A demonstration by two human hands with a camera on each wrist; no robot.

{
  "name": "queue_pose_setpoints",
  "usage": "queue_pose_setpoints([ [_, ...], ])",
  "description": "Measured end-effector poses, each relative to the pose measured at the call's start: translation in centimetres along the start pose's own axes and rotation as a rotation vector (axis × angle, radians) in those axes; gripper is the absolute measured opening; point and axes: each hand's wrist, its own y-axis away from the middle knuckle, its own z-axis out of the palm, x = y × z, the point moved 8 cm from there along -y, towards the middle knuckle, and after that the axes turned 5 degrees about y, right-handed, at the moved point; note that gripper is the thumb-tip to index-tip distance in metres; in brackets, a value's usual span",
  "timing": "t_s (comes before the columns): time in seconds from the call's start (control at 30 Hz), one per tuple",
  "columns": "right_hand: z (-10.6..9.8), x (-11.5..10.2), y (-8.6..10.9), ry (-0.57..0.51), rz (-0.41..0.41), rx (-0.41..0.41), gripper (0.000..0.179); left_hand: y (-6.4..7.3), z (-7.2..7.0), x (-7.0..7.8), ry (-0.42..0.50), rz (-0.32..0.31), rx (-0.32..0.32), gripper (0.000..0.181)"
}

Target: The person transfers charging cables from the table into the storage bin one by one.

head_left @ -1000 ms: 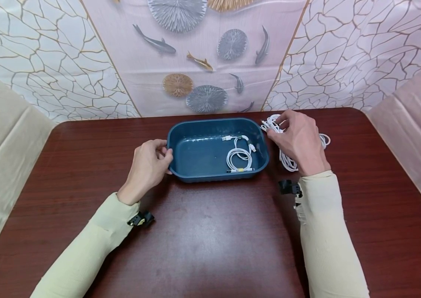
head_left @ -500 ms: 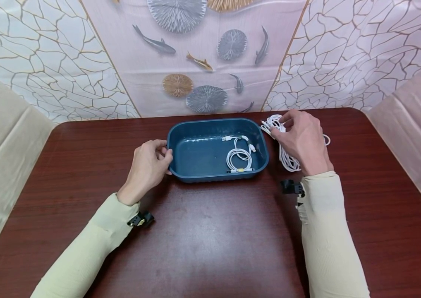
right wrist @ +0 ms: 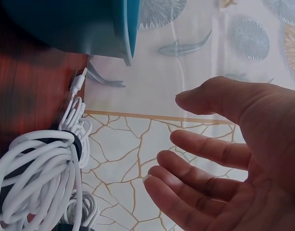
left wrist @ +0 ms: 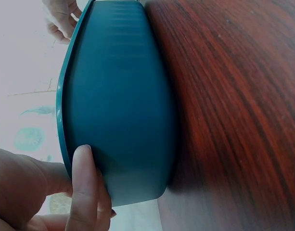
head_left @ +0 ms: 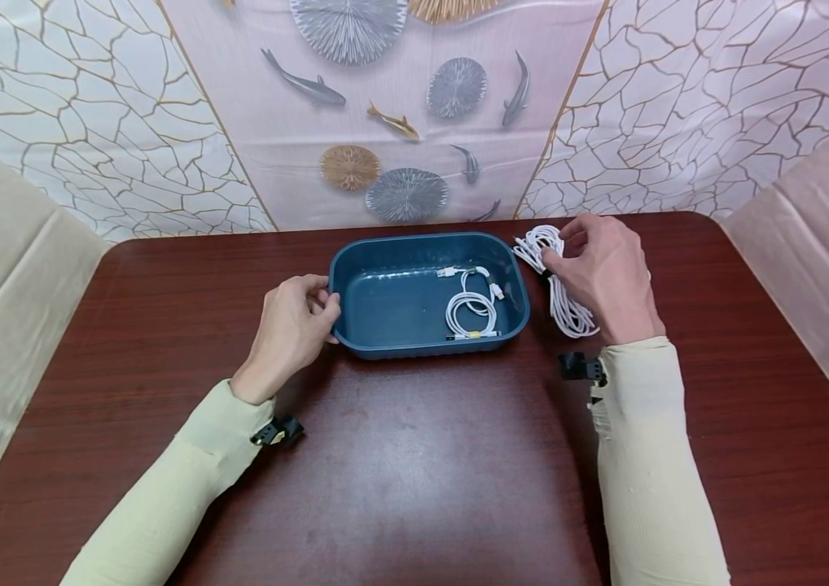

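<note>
A dark blue plastic bin (head_left: 422,352) sits at the back middle of the table. My left hand (head_left: 296,325) pinches its left rim; the left wrist view has fingers (left wrist: 83,178) against the outer wall. White USB charging cables, one with a plug (head_left: 448,272), lie coiled in the bin's right half. Just right of the bin rests a bundle of white cable (head_left: 567,313) bound with a black tie. Over that bundle my right hand (head_left: 605,273) hovers with fingers apart, holding nothing. In the right wrist view the tied cable bundle (right wrist: 46,178) lies below the hand.
Another coiled cable (right wrist: 92,207) lies behind the bundle, mostly hidden by the right hand in the head view. A patterned backdrop (head_left: 400,81) stands along the table's far edge. The dark wooden table (head_left: 414,456) stretches forward and to both sides.
My right hand has shifted slightly right, uncovering more of the tied cable bundle and covering the cable behind. The left hand and the bin have stayed still.
</note>
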Motion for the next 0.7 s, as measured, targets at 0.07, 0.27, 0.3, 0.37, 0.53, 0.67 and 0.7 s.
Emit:
queue_pose_setpoints([
  [0.07,-0.1,0.1,0.0,-0.007,-0.009,0.007,0.038,0.0,0.0,0.0,0.000,0.004,0.002,0.035],
  [0.27,-0.3,0.5,-0.2,-0.015,-0.009,0.006,0.039,0.0,0.0,0.0,-0.001,0.006,0.004,0.035],
  [0.3,-0.3,0.6,-0.2,-0.015,-0.007,0.006,0.039,0.0,0.0,0.0,-0.001,0.005,0.004,0.035],
  [0.37,-0.4,0.7,-0.2,-0.017,-0.003,0.009,0.038,0.0,0.0,0.0,0.000,0.004,0.004,0.035],
  [0.53,-0.4,0.9,-0.3,-0.011,-0.001,0.014,0.038,0.0,0.0,0.0,0.002,0.004,0.002,0.035],
  [0.67,-0.4,1.2,-0.3,-0.010,0.008,0.013,0.038,0.0,0.0,0.0,0.002,0.003,0.001,0.035],
  [0.7,-0.5,1.3,-0.3,-0.012,0.012,0.013,0.038,0.0,0.0,0.0,0.002,0.003,0.001,0.034],
])
